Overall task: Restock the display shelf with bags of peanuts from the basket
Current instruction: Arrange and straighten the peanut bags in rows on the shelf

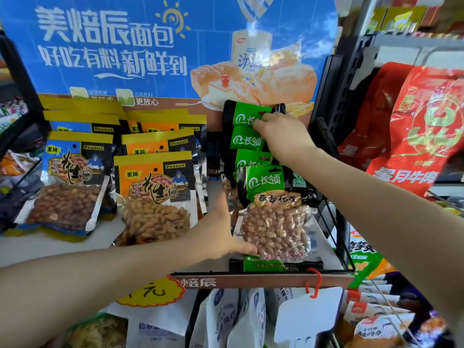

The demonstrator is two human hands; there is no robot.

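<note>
On the white display shelf (50, 249) a row of green-topped peanut bags leans back at the right. My right hand (281, 131) pinches the top edge of the rearmost green bag (244, 114), up against the blue backboard. My left hand (223, 237) presses against the left side and lower corner of the front green bag (273, 217), whose clear window shows pale peanuts. Left of them stand rows of orange peanut bags (155, 194) and blue peanut bags (75, 182). No basket is in view.
A blue bread advert board (150, 46) backs the shelf. Red snack bags (414, 126) hang on a rack at the right. White packets (238, 320) hang below the shelf's front lip, beside a red hook with a white tag (311, 310).
</note>
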